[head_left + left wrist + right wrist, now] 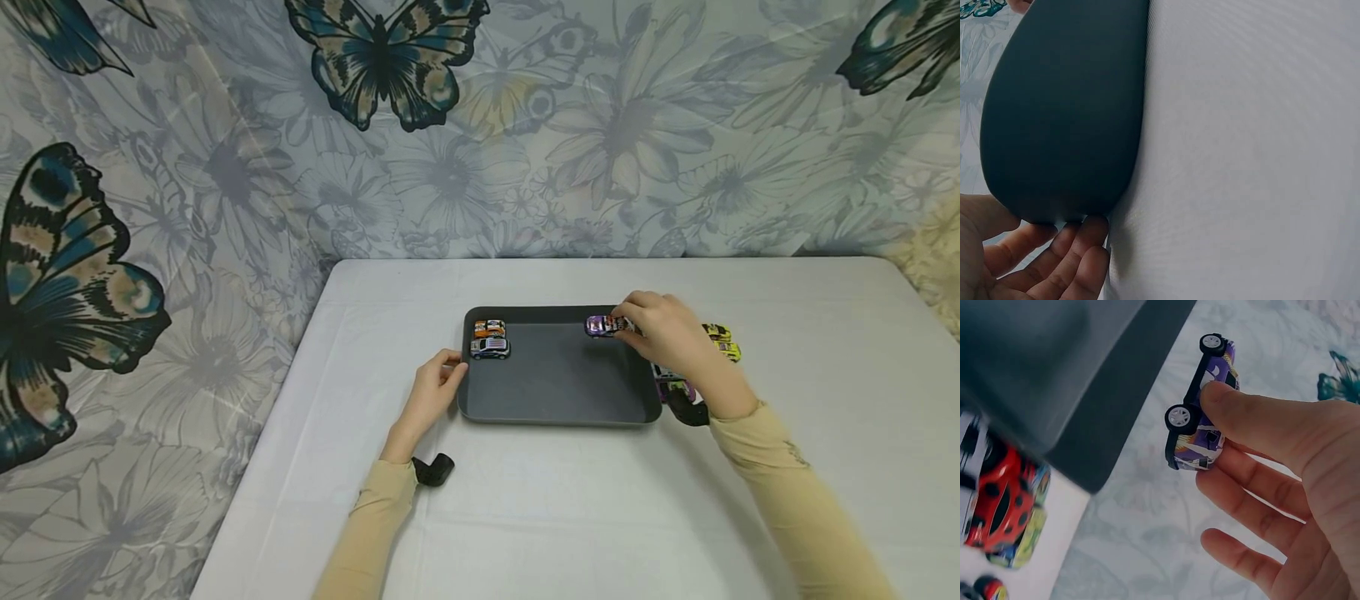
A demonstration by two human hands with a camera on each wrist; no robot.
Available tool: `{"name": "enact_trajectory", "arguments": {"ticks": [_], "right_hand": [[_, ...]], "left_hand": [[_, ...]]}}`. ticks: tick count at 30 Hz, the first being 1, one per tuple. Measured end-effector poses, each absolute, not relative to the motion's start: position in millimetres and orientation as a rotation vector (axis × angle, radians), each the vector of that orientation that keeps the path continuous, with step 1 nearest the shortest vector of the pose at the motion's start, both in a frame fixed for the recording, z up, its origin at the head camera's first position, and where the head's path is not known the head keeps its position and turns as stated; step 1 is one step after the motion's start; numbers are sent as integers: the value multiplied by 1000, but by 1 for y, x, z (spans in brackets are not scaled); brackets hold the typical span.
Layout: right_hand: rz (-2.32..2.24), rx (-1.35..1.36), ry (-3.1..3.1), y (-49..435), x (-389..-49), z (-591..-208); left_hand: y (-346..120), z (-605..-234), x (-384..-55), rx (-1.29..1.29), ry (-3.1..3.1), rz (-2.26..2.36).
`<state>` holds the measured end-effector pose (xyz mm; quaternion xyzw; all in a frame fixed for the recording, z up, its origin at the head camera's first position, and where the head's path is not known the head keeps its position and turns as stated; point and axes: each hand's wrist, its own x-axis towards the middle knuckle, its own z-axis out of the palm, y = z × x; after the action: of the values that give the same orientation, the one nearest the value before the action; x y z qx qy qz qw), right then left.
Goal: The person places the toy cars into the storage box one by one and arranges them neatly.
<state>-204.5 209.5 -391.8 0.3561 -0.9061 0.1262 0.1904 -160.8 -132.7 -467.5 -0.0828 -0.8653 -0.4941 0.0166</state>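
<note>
Beige long sleeves [802, 500] come in nearest the cam, each w/ a black wrist device [435, 471] at the cuff. Table: white cloth-covered surface [525, 525], lightly creased, its far edge up against grey-blue floral wall fabric [450, 179]. Big teal, black & tan printed butterflies [381, 58] on that fabric, top & L side; cream fluffy material [937, 258] at far R edge of the rm.

Dark grey rectangular tray [555, 383] w/ rounded corners sits approx. mid-table. Left hand [429, 390] is at its L end: fingers loosely bent, tips touching the end wall, thumb a bit apart from them.

Right hand [667, 333] has a small purple toy car w/ multicolour graphics [597, 326] clamped btwn thumb & fingers, other fingers spread. Car's held up, over the tray's far R part in head view.

In tray's far L corner, side by side: orange toy car [490, 328] & silver toy car w/ dark windows [490, 348]. Just R of tray, partly hidden by the wrist: bright yellow toy cars [727, 350], a purple-green toy car [678, 389] & a red toy car w/ black spots [999, 503].

Car decals & any lettering: too small/blurry to read.
</note>
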Motion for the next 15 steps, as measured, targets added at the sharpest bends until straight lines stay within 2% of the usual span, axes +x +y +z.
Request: {"name": "enact_trajectory", "arguments": {"ticks": [15], "right_hand": [[343,1102,-2644,169,-208,-400]], "left_hand": [[-133,-468,-162,-267,-2692,-1538]]}}
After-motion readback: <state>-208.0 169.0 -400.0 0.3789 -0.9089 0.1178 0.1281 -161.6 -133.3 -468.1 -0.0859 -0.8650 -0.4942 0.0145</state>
